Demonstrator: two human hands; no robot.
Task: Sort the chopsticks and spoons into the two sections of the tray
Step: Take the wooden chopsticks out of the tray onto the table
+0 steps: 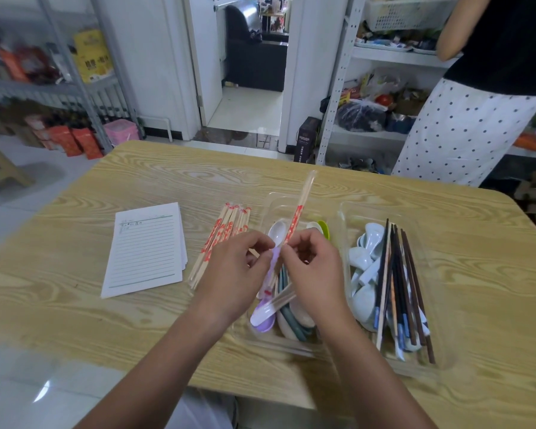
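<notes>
My right hand pinches a wrapped pair of chopsticks with red print, tilted up and away over the middle clear tray. My left hand has its fingers closed at the pair's lower end, beside a white spoon. That tray holds several plastic spoons, purple, white and grey-green. The right clear tray holds pale blue spoons mixed with dark and wooden chopsticks. A pile of wrapped chopsticks lies left of the middle tray.
A lined notepad lies on the wooden table at the left. Beyond the table's far right corner stands a person in a dotted skirt at white shelves. Metal shelves with boxes stand at the far left.
</notes>
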